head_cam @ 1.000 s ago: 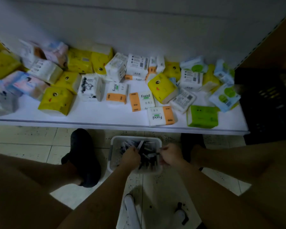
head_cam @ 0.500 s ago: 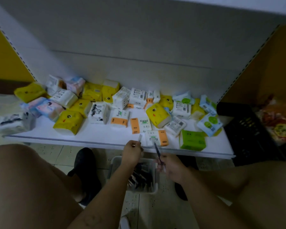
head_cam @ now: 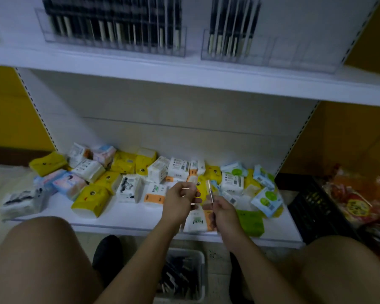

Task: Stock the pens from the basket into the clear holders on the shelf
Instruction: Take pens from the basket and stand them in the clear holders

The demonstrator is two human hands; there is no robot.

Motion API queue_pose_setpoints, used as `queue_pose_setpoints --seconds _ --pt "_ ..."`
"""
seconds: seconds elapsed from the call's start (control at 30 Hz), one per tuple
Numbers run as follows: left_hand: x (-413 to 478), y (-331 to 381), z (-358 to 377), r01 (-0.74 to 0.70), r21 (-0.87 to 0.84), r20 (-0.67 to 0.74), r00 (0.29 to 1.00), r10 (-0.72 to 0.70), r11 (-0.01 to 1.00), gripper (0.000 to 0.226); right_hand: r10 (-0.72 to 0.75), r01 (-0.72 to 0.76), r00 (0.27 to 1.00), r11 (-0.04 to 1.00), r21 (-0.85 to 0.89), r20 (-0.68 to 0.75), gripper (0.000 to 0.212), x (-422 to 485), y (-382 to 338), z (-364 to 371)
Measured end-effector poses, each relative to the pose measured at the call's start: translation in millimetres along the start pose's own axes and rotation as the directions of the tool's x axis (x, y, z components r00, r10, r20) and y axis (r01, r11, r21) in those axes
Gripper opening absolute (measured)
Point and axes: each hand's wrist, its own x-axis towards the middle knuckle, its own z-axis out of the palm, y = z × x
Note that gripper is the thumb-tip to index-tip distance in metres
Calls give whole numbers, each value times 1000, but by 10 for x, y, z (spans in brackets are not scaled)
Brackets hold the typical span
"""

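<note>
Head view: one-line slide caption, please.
Left hand and right hand hold pens over the tissue shelf; clear holders above, basket below.

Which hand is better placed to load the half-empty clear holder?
Right, probably: the right hand grips a pen upright and sits nearer the clear holder with empty slots; what the left hand holds is blurred.

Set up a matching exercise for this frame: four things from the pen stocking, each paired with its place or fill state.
Things:
1. left clear plastic holder
2. right clear plastic holder
3. white plastic basket
4. thin dark pen

States:
A. on the floor, holding pens
B. upright in the right hand
C. pens across its whole width
D. pens only at its left end

Pairs: 1-C, 2-D, 3-A, 4-B
</note>
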Motion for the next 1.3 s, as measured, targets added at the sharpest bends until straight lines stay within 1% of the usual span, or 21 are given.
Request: queue_pose_setpoints --seconds 0.07,0.17,0.27,0.37,0.47,0.53,0.63,0.7,0.77,0.83,0.87,0.93,1.0,1.13,1.2,1.3 --pt "-14 204 33 -74 21 26 997 73 997 12 -106 106 994 994 -26 -27 23 -34 -176 -49" --pt "-42 513 121 -208 142 39 978 205 968 10 -300 298 954 952 -69 -25 25 -139 -471 -110" --pt "-94 842 241 -286 209 48 958 282 935 18 -420 419 907 907 -35 -31 26 -270 -790 -169" --pt "-168 1181 354 -335 170 63 942 329 927 20 -511 511 857 860 -21 -66 25 -365 -1097 -255" --pt "-242 1523 443 -434 140 106 900 423 890 10 -587 588 805 809 -17 -86 22 -444 -1387 -382" --pt "-295 1754 499 -525 160 143 850 507 836 12 -611 613 787 790 -2 -78 23 -498 -1604 -453" --pt "-408 2119 601 -638 205 223 769 599 742 26 -652 654 752 756 -19 -91 25 -563 -1939 -547" --pt "-454 2327 678 -671 228 253 741 622 706 25 -705 702 702 709 -71 -105 18 -597 -2137 -619" --pt "-456 2500 747 -696 247 270 717 642 674 22 -750 745 652 661 -87 -111 9 -640 -2321 -692" --pt "-417 2644 808 -729 283 289 684 669 623 22 -782 776 611 622 -107 -122 9 -650 -2478 -745" --pt "-394 2717 838 -741 294 299 671 678 603 22 -787 778 603 617 -121 -135 11 -648 -2548 -767" --pt "-344 2874 903 -754 314 311 655 688 576 21 -775 768 613 630 -114 -154 14 -606 -2674 -809" --pt "-268 3034 961 -777 340 312 625 716 530 21 -771 766 617 635 -102 -159 16 -528 -2804 -853" --pt "-137 3356 1044 -806 363 313 579 753 469 24 -794 775 589 608 -172 -154 22 -398 -3081 -920" --pt "-64 3517 1079 -813 386 323 562 762 436 25 -808 790 569 589 -169 -153 23 -342 -3234 -939" --pt "77 3756 1124 -822 397 313 539 782 408 24 -826 822 537 558 -116 -169 26 -241 -3508 -927"
